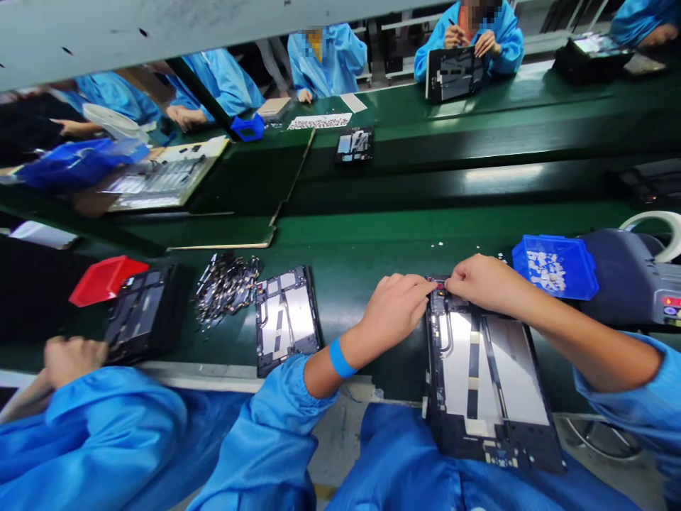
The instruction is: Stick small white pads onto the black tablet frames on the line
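Observation:
An opened tablet frame (pixel 489 383) with silver plates inside lies in front of me, its near end over my lap. My left hand (pixel 396 309) rests at the frame's far left corner, fingers curled, pinching at a small part there. My right hand (pixel 482 282) meets it from the right, fingertips pressed on the same far edge. What sits between the fingertips is too small to make out. A blue band circles my left wrist.
A second opened frame (pixel 286 319) lies to the left, beside a heap of small metal parts (pixel 226 284). A blue tray of tiny parts (pixel 556 266) and a dark machine (pixel 633 280) stand at right. A neighbour's hand (pixel 72 358) holds another frame (pixel 141 312) near a red tray (pixel 106 278). Other workers sit across the green belt (pixel 404 234).

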Demonstrator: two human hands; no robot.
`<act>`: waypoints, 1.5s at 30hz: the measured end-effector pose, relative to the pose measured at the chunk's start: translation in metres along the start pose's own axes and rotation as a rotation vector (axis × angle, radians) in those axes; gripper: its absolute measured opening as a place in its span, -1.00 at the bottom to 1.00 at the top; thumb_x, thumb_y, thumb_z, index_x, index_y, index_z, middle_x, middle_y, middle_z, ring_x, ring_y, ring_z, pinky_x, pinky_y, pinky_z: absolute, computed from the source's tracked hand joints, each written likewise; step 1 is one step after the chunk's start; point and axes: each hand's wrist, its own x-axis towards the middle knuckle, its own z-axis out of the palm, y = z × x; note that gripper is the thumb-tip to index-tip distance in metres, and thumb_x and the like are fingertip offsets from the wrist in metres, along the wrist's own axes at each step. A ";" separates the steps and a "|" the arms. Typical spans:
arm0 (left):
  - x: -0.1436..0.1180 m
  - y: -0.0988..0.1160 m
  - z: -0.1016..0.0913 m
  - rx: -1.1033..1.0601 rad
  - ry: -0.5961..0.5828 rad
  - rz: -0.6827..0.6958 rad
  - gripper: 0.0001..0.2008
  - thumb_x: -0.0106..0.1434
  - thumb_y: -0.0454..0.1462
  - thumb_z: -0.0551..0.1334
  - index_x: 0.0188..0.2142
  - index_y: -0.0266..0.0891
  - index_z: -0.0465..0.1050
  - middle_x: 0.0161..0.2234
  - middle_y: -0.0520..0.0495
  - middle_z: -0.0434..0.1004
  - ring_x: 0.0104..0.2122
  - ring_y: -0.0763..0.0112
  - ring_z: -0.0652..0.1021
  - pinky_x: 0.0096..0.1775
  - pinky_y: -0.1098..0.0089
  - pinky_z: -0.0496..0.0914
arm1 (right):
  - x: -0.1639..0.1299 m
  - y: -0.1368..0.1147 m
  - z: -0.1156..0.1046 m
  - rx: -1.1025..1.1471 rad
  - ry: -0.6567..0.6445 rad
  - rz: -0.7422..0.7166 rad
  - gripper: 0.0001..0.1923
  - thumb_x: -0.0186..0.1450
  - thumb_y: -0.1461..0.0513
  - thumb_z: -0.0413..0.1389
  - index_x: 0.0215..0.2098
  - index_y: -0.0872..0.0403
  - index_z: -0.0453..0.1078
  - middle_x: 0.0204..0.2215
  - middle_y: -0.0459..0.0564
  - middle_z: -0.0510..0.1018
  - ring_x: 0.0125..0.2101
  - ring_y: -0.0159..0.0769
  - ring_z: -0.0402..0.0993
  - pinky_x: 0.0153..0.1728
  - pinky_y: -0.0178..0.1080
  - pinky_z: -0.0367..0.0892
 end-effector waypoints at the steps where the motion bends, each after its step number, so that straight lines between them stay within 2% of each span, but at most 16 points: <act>1: 0.001 0.000 0.000 0.013 -0.008 0.009 -0.68 0.53 -0.26 0.13 0.17 -0.12 0.54 0.07 -0.09 0.64 -0.05 0.18 0.56 -0.07 0.15 0.38 | 0.001 -0.001 0.000 -0.015 0.004 -0.001 -0.71 0.27 0.14 0.10 -0.59 0.00 0.47 -0.58 -0.07 0.55 -0.52 -0.30 0.39 -0.46 -0.25 0.14; 8: 0.005 -0.001 -0.004 0.150 -0.094 0.065 -0.63 0.56 -0.25 0.07 0.25 -0.12 0.48 0.10 -0.10 0.61 -0.06 0.18 0.52 -0.12 0.17 0.34 | 0.010 -0.002 0.002 -0.065 -0.011 -0.020 -0.71 0.28 0.10 0.13 -0.56 -0.01 0.50 -0.57 -0.04 0.56 -0.51 -0.26 0.42 -0.47 -0.24 0.13; 11: 0.006 0.002 -0.004 0.249 -0.139 0.098 -0.61 0.57 -0.26 0.05 0.27 -0.13 0.45 0.09 -0.13 0.60 -0.08 0.16 0.50 -0.17 0.17 0.32 | 0.009 0.002 0.003 -0.067 0.010 -0.075 -0.69 0.32 0.09 0.13 -0.54 -0.01 0.50 -0.56 -0.04 0.57 -0.49 -0.25 0.44 -0.45 -0.24 0.14; 13: 0.006 0.005 -0.004 0.290 -0.161 0.102 -0.60 0.56 -0.29 0.04 0.28 -0.16 0.45 0.08 -0.17 0.58 -0.09 0.15 0.49 -0.18 0.17 0.31 | 0.005 0.010 0.009 -0.038 0.052 -0.137 -0.71 0.35 0.10 0.12 -0.47 0.00 0.53 -0.52 -0.05 0.60 -0.46 -0.25 0.47 -0.43 -0.24 0.16; 16: 0.009 0.005 -0.006 0.260 -0.201 0.082 -0.60 0.52 -0.33 0.06 0.27 -0.18 0.45 0.05 -0.20 0.56 -0.09 0.16 0.48 -0.15 0.17 0.34 | -0.007 0.028 0.024 0.002 0.193 -0.289 -0.76 0.43 0.16 0.08 -0.21 0.02 0.59 -0.36 -0.02 0.65 -0.33 -0.22 0.53 -0.32 -0.25 0.26; 19: 0.014 -0.004 -0.008 0.089 -0.216 0.070 -0.54 0.45 -0.39 0.09 0.26 -0.13 0.48 0.06 -0.16 0.55 -0.05 0.18 0.49 -0.04 0.16 0.40 | -0.020 0.047 0.041 -0.093 0.328 -0.542 -0.64 0.49 0.26 -0.02 0.10 0.02 0.55 -0.21 0.06 0.62 -0.20 -0.18 0.51 -0.19 -0.21 0.33; 21: 0.017 -0.013 -0.009 -0.076 -0.192 0.069 -0.48 0.38 -0.45 0.08 0.23 -0.10 0.53 0.05 -0.14 0.54 -0.01 0.22 0.51 0.04 0.17 0.43 | -0.027 0.053 0.045 -0.213 0.350 -0.672 -0.56 0.48 0.33 -0.05 0.22 -0.01 0.50 -0.17 0.08 0.59 -0.21 -0.17 0.47 -0.19 -0.20 0.33; 24: 0.019 -0.022 -0.008 -0.264 -0.153 0.069 -0.46 0.34 -0.48 0.06 0.17 -0.08 0.58 0.04 -0.12 0.55 0.05 0.27 0.53 0.12 0.21 0.43 | -0.030 0.053 0.041 -0.361 0.334 -0.745 -0.51 0.42 0.40 0.00 0.23 -0.02 0.48 -0.16 0.08 0.56 -0.26 -0.19 0.41 -0.27 -0.22 0.31; 26: 0.018 -0.024 -0.008 -0.282 -0.136 0.060 -0.48 0.35 -0.45 0.07 0.19 -0.09 0.56 0.06 -0.13 0.55 0.07 0.25 0.53 0.14 0.19 0.43 | -0.029 0.050 0.034 -0.431 0.325 -0.772 -0.49 0.38 0.42 0.04 0.22 -0.03 0.48 -0.17 0.08 0.54 -0.28 -0.19 0.40 -0.33 -0.24 0.27; 29: 0.014 -0.019 -0.009 -0.149 -0.110 0.015 -0.54 0.39 -0.39 0.12 0.23 -0.17 0.51 0.05 -0.17 0.57 0.03 0.19 0.52 0.11 0.13 0.43 | -0.025 0.050 0.027 -0.479 0.323 -0.814 -0.44 0.38 0.41 0.05 0.28 -0.09 0.44 -0.16 0.08 0.56 -0.29 -0.19 0.40 -0.38 -0.24 0.26; 31: 0.010 -0.014 -0.011 -0.025 -0.105 0.000 -0.57 0.42 -0.37 0.13 0.22 -0.19 0.51 0.06 -0.19 0.57 -0.01 0.16 0.52 0.05 0.12 0.43 | -0.025 0.056 0.024 -0.425 0.325 -0.831 -0.43 0.41 0.40 0.01 0.31 -0.10 0.42 -0.11 0.08 0.59 -0.28 -0.19 0.43 -0.33 -0.22 0.33; 35: 0.000 -0.004 -0.016 0.105 -0.107 0.069 -0.59 0.46 -0.34 0.11 0.23 -0.15 0.50 0.10 -0.21 0.58 0.00 0.14 0.52 0.00 0.13 0.42 | -0.050 0.083 0.021 -0.107 0.494 -0.712 -0.52 0.48 0.35 -0.07 0.25 -0.02 0.47 -0.04 0.08 0.64 -0.12 -0.16 0.57 -0.12 -0.14 0.48; 39: 0.003 -0.004 -0.012 0.020 -0.088 0.086 -0.56 0.44 -0.36 0.10 0.24 -0.19 0.49 0.14 -0.23 0.57 0.06 0.12 0.54 0.06 0.09 0.44 | -0.112 0.122 0.027 0.130 0.654 -0.473 -0.63 0.46 0.26 0.05 0.14 -0.17 0.52 -0.06 -0.02 0.68 -0.11 -0.11 0.64 -0.04 -0.05 0.53; 42: 0.019 -0.009 -0.007 -0.219 0.023 -0.134 -0.60 0.43 -0.31 0.11 0.19 -0.24 0.52 0.09 -0.23 0.62 0.06 0.19 0.58 0.11 0.14 0.46 | -0.161 0.158 0.036 0.233 0.705 -0.212 -0.67 0.43 0.17 0.09 0.06 -0.36 0.54 -0.10 -0.10 0.69 -0.15 -0.01 0.66 -0.07 0.07 0.53; 43: 0.027 -0.011 -0.006 -0.310 0.021 -0.221 -0.61 0.44 -0.27 0.11 0.17 -0.25 0.53 0.05 -0.22 0.64 0.02 0.21 0.61 0.08 0.17 0.48 | -0.174 0.171 0.039 0.258 0.718 -0.109 -0.69 0.42 0.13 0.09 0.03 -0.40 0.54 -0.12 -0.10 0.69 -0.15 0.04 0.66 -0.07 0.12 0.52; 45: 0.042 -0.012 -0.006 -0.464 -0.072 -0.342 -0.62 0.41 -0.17 0.17 0.09 -0.27 0.57 -0.04 -0.20 0.69 -0.10 0.21 0.65 -0.01 0.20 0.52 | -0.193 0.195 0.043 0.309 0.747 0.124 -0.76 0.41 0.05 0.10 -0.03 -0.40 0.56 -0.13 -0.06 0.70 -0.11 0.12 0.65 -0.06 0.18 0.49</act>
